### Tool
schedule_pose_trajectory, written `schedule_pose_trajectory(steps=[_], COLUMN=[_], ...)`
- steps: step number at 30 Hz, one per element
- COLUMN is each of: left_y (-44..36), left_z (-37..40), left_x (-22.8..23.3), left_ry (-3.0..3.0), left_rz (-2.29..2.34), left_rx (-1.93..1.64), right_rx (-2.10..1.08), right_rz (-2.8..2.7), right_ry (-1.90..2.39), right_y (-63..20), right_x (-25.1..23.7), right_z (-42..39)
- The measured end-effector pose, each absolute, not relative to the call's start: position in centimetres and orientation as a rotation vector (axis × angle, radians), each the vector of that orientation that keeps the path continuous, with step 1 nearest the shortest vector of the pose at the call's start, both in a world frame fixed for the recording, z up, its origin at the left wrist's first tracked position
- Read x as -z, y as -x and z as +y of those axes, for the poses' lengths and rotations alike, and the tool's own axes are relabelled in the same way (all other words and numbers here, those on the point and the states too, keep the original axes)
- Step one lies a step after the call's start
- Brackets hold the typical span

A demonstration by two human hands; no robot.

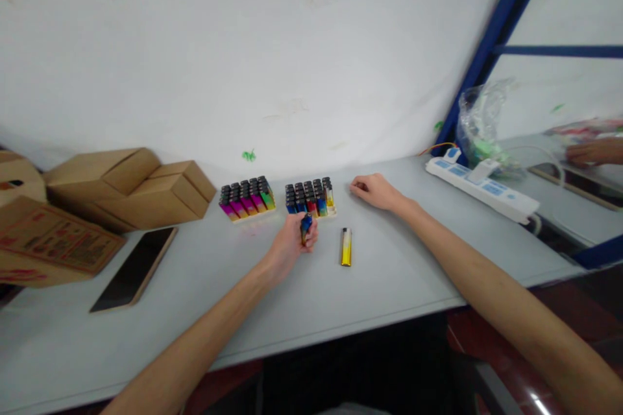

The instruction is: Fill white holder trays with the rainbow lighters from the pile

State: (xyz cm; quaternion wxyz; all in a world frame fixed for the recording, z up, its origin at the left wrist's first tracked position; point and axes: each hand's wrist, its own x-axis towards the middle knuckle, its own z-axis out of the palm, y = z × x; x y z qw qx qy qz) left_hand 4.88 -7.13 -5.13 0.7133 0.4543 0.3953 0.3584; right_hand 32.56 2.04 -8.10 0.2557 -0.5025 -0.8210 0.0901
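Note:
My left hand [291, 238] is closed around a blue lighter [306, 224], held upright just in front of a tray of lighters. That white tray [332, 212] carries rows of black-topped lighters in blue, red and yellow. Flat on the table lies a single yellow lighter [346, 248], right of my left hand. My right hand [377, 190] rests on the table beside the tray, fingers curled in, with nothing visible in them. Left of the tray stands a second block of lighters [247, 198], mostly purple, with green ones at its right end.
Cardboard boxes [111, 185] stand at the left against the wall, with a phone [134, 269] lying before them. A white power strip [481, 188] and a plastic bag [481, 117] are at the right. Another person's hand [596, 151] shows beyond the blue frame [487, 58].

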Motion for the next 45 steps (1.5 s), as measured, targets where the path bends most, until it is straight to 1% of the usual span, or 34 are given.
schedule_pose_trajectory(steps=[27,33,38,45], left_y=[-5.1,-4.8,-4.6,-4.8], left_z=[-7.2,-7.1,-6.9,-5.7], left_x=[4.9,4.8,3.6,0.2], left_ry=[-1.042,-1.018,-1.092,-1.317], left_rz=[0.943,0.883,0.801,0.718], left_rx=[-0.802,-0.828,-0.884,-0.947], right_rx=[-0.217,-0.234,-0.226,-0.215], right_rz=[-2.262,-2.274,-2.279,-2.295], right_ry=[1.361,1.369,1.372,1.375], right_y=[-32.6,-32.6,-32.4,-32.1], right_x=[8.4,8.1,7.8,7.5], right_z=[2.3,2.1,2.0,1.7])
